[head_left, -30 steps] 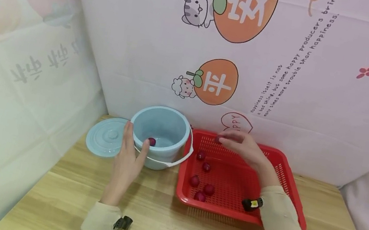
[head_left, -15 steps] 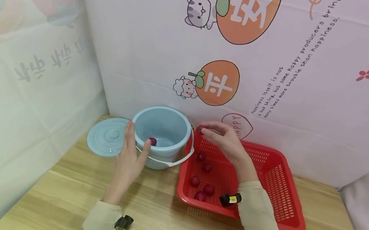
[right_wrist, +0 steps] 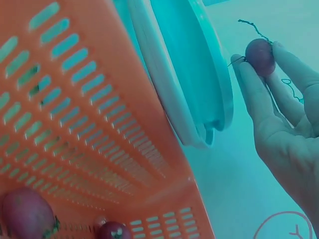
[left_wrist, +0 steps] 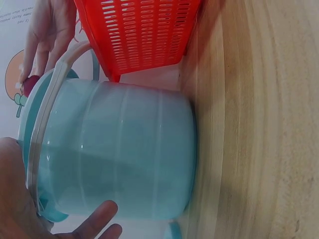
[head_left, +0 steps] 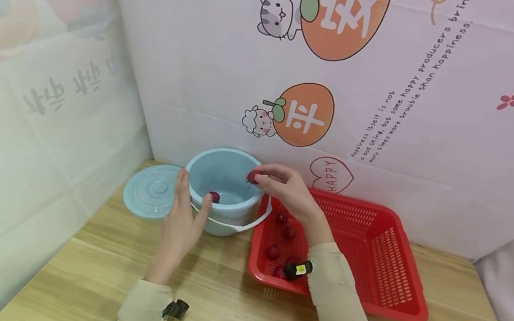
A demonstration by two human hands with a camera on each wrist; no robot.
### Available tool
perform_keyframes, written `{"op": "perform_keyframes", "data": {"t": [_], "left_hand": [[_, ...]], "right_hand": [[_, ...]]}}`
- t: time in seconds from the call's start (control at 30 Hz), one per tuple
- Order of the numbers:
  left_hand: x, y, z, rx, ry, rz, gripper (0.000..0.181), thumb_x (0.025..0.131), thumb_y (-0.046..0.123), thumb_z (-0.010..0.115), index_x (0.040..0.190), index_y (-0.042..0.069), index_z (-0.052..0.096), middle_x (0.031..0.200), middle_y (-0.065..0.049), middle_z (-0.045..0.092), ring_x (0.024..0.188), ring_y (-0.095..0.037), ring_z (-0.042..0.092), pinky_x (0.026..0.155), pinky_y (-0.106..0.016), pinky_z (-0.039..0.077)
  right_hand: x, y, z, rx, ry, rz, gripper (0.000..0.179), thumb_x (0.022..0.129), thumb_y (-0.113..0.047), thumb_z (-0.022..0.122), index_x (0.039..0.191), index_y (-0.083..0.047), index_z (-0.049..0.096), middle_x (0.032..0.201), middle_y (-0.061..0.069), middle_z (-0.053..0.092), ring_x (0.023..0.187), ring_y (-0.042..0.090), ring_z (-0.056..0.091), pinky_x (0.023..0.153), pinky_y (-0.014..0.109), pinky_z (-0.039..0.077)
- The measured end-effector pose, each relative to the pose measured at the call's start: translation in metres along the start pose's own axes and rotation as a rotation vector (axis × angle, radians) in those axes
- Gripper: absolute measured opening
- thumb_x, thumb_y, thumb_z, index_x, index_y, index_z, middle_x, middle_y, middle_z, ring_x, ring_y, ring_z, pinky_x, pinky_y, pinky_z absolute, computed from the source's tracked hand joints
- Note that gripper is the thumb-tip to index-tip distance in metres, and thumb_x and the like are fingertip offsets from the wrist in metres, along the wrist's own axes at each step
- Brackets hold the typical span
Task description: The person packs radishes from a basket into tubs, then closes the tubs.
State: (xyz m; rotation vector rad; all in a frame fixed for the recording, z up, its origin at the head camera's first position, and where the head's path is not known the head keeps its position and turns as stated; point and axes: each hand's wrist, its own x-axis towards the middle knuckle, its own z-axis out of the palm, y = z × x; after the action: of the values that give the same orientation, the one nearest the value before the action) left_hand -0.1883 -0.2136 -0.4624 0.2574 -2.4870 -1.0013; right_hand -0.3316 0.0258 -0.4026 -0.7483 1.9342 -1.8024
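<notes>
The right hand (head_left: 289, 191) pinches a small, round, dark-red fruit (head_left: 253, 176) in its fingers, at the edge of a light-blue, round plastic bucket (left_wrist: 119, 149), which the left hand (head_left: 181, 227), its fingers spread straight, appears to steady; the right forearm (head_left: 339, 308) slants over a red perforated plastic basket (head_left: 350, 242)

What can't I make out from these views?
Head: the near floor of the bucket, behind its front wall.
Head: parts of two radishes, behind the right wrist's camera.
Left wrist: most of the lid, past the bottom edge.
Right wrist: part of one radish, past the bottom edge.
</notes>
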Motion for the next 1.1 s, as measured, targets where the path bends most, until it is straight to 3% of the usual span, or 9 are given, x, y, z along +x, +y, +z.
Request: {"op": "perform_keyframes", "data": {"t": [0.13, 0.27, 0.4, 0.57, 0.7, 0.87, 1.1], "left_hand": [[-0.001, 0.001, 0.0, 0.005, -0.001, -0.002, 0.086, 0.108, 0.065, 0.039, 0.172, 0.019, 0.006, 0.178, 0.008, 0.002, 0.1, -0.045, 0.068, 0.064, -0.054, 0.054], [-0.001, 0.002, 0.001, 0.002, 0.0, -0.008, 0.086, 0.107, 0.066, 0.039, 0.172, 0.019, 0.006, 0.178, 0.007, 0.003, 0.108, -0.046, 0.067, 0.068, -0.056, 0.056], [-0.001, 0.002, 0.001, -0.009, -0.007, -0.014, 0.087, 0.107, 0.066, 0.04, 0.172, 0.02, 0.005, 0.178, 0.007, 0.003, 0.114, -0.048, 0.066, 0.074, -0.06, 0.057], [0.0, 0.002, -0.001, -0.007, -0.004, -0.006, 0.087, 0.107, 0.065, 0.041, 0.172, 0.019, 0.005, 0.178, 0.004, 0.005, 0.113, -0.049, 0.066, 0.077, -0.062, 0.056], [0.001, 0.0, -0.003, -0.003, -0.005, -0.003, 0.087, 0.107, 0.066, 0.04, 0.172, 0.019, 0.004, 0.178, 0.005, 0.003, 0.105, -0.048, 0.068, 0.073, -0.06, 0.057], [0.001, -0.001, -0.004, -0.008, -0.019, 0.0, 0.088, 0.107, 0.066, 0.039, 0.172, 0.02, 0.003, 0.178, 0.005, 0.002, 0.108, -0.049, 0.068, 0.076, -0.062, 0.057], [0.0, 0.001, -0.003, -0.008, -0.011, -0.002, 0.086, 0.108, 0.065, 0.039, 0.172, 0.019, 0.005, 0.178, 0.003, 0.005, 0.101, -0.048, 0.069, 0.074, -0.06, 0.057]], "right_hand": [[0.003, 0.002, 0.004, -0.01, -0.021, 0.003, 0.035, 0.099, -0.029, 0.077, 0.131, -0.014, 0.074, 0.127, 0.01, 0.073, 0.126, 0.036, 0.064, 0.105, 0.045, 0.053], [0.002, 0.003, 0.004, -0.079, -0.018, 0.02, 0.035, 0.099, -0.034, 0.077, 0.13, -0.019, 0.075, 0.128, 0.005, 0.073, 0.123, 0.029, 0.065, 0.103, 0.044, 0.054], [0.001, 0.001, 0.005, -0.137, -0.023, 0.026, 0.033, 0.099, -0.033, 0.076, 0.13, -0.021, 0.075, 0.128, 0.004, 0.072, 0.12, 0.029, 0.063, 0.103, 0.05, 0.053], [0.008, -0.008, 0.005, -0.211, -0.103, 0.024, 0.033, 0.1, -0.027, 0.076, 0.13, -0.015, 0.074, 0.125, 0.006, 0.073, 0.12, 0.032, 0.067, 0.103, 0.048, 0.054], [0.017, -0.022, 0.006, -0.345, -0.18, 0.019, 0.03, 0.099, -0.027, 0.078, 0.126, -0.015, 0.076, 0.119, 0.004, 0.075, 0.12, 0.028, 0.066, 0.103, 0.043, 0.055], [0.027, -0.036, 0.009, -0.513, -0.254, 0.015, 0.03, 0.097, -0.025, 0.08, 0.124, -0.013, 0.077, 0.117, -0.001, 0.076, 0.118, 0.024, 0.065, 0.1, 0.039, 0.055], [0.031, -0.042, 0.012, -0.558, -0.3, 0.035, 0.027, 0.096, -0.019, 0.08, 0.121, -0.009, 0.077, 0.113, 0.001, 0.077, 0.119, 0.025, 0.069, 0.098, 0.036, 0.057]]}}
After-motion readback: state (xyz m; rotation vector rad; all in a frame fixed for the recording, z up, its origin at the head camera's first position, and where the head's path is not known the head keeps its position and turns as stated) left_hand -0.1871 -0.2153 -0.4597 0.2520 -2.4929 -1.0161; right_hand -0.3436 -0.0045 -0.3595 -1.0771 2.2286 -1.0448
